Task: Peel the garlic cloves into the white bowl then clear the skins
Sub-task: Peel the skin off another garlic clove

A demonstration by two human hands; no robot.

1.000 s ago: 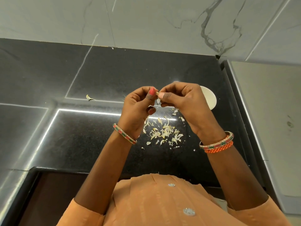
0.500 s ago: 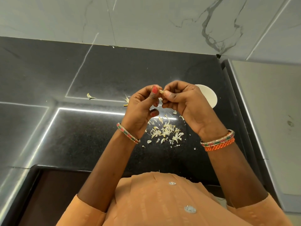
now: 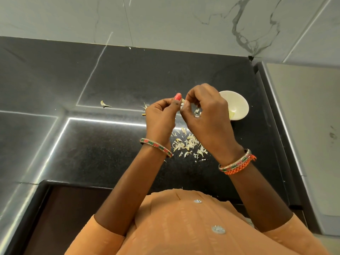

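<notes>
My left hand (image 3: 161, 116) and my right hand (image 3: 206, 115) meet above the black counter, both pinching one small garlic clove (image 3: 182, 101) between thumbs and fingertips. Most of the clove is hidden by my fingers. The white bowl (image 3: 237, 103) stands just right of my right hand, half covered by it, with a pale peeled clove (image 3: 232, 113) inside. A heap of garlic skins (image 3: 189, 144) lies on the counter under my wrists.
Stray skin pieces lie at the left (image 3: 104, 104) and behind my left hand (image 3: 145, 107). The black counter (image 3: 92, 144) ends at a marble wall (image 3: 165, 19) at the back. A pale raised surface (image 3: 309, 126) borders the counter on the right.
Both hands stay joined on the clove and have shifted slightly; my right fingers have curled further over it. More of the white bowl shows past my right hand.
</notes>
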